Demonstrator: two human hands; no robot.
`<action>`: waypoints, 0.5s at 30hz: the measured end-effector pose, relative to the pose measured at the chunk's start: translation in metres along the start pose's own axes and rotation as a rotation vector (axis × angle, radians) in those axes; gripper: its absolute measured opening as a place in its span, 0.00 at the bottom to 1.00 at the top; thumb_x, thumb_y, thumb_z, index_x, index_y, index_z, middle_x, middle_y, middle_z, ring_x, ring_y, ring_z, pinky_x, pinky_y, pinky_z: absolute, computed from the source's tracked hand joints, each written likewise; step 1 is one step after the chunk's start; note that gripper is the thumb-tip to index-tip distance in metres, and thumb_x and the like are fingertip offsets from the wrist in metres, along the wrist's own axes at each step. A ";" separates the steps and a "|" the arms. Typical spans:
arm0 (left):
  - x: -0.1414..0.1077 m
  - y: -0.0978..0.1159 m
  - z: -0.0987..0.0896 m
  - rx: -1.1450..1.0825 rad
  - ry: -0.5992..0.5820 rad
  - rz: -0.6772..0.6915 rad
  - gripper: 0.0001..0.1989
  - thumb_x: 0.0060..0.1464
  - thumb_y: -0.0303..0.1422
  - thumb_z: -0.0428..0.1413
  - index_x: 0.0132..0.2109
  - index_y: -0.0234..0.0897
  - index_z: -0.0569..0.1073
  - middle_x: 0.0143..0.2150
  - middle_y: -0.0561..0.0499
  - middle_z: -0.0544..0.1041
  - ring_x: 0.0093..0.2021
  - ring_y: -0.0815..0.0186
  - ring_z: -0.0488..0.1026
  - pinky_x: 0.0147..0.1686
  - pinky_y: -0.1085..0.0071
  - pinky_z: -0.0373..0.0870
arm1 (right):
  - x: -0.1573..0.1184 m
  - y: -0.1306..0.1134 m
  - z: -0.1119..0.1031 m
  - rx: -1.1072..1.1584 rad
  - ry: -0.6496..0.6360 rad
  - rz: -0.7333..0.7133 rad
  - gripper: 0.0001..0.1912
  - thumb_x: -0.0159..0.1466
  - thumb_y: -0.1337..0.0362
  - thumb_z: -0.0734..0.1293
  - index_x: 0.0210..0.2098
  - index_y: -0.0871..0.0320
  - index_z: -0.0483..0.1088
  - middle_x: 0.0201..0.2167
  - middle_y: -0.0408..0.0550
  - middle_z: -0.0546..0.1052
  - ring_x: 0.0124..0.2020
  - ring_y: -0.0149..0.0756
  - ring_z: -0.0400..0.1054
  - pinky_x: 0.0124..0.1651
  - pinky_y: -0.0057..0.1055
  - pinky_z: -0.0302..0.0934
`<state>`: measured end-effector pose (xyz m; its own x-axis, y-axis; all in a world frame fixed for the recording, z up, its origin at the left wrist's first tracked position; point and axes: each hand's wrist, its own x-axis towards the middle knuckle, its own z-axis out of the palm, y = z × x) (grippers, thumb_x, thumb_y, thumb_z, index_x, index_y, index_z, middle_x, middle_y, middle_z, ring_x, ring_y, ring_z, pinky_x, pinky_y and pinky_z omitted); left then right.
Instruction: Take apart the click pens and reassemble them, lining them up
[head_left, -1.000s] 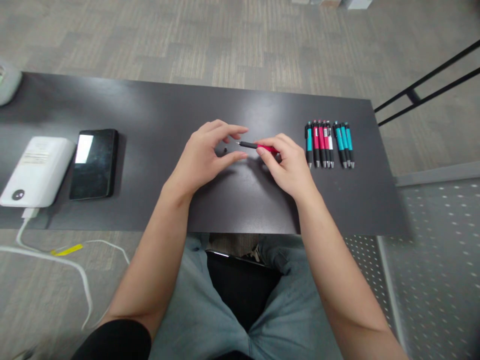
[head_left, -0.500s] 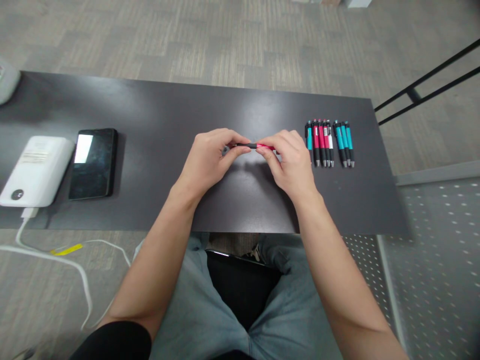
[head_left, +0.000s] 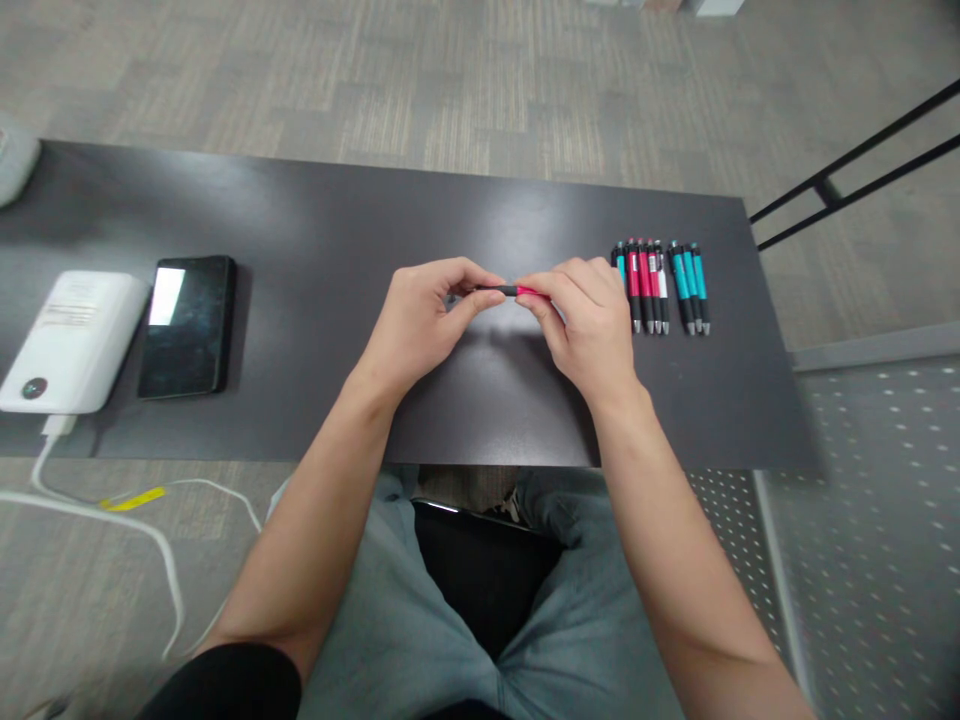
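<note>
Above the dark bench (head_left: pixel 315 380), the left hand (head_left: pixel 415 318) pinches a pen (head_left: pixel 508 291) by its black section, the right hand (head_left: pixel 589 318) by its red barrel. A loosened or uneven pinch could let it slip and roll. The pen looks slim and level, both ends hidden.

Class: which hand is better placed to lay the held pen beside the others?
Likely the right hand: it grips the held pen and is nearer the other pens; the left hand is farther away.
</note>
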<state>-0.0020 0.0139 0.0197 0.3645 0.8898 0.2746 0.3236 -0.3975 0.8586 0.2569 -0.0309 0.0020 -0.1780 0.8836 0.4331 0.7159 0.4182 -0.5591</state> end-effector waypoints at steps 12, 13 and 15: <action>0.000 0.004 0.001 -0.232 -0.028 0.010 0.25 0.75 0.66 0.75 0.59 0.53 0.96 0.53 0.43 0.93 0.51 0.50 0.92 0.58 0.47 0.93 | -0.001 -0.017 0.016 0.544 -0.081 0.191 0.38 0.84 0.19 0.64 0.46 0.45 0.82 0.34 0.46 0.77 0.37 0.45 0.72 0.45 0.46 0.73; -0.001 0.006 0.001 -0.251 -0.029 0.010 0.27 0.76 0.68 0.74 0.59 0.53 0.96 0.53 0.42 0.92 0.51 0.49 0.93 0.56 0.46 0.94 | -0.001 -0.021 0.018 0.656 -0.120 0.226 0.38 0.84 0.18 0.65 0.46 0.45 0.81 0.31 0.43 0.73 0.33 0.42 0.68 0.41 0.43 0.70; -0.003 0.008 0.002 -0.291 -0.029 0.020 0.31 0.76 0.72 0.71 0.62 0.54 0.95 0.56 0.41 0.92 0.51 0.48 0.93 0.54 0.45 0.94 | -0.002 -0.029 0.022 0.866 -0.206 0.279 0.38 0.83 0.18 0.67 0.45 0.46 0.80 0.28 0.39 0.65 0.28 0.38 0.58 0.34 0.40 0.62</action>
<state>0.0006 0.0076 0.0246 0.3948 0.8739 0.2837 0.0533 -0.3300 0.9425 0.2215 -0.0402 0.0024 -0.2512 0.9609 0.1161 0.0128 0.1233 -0.9923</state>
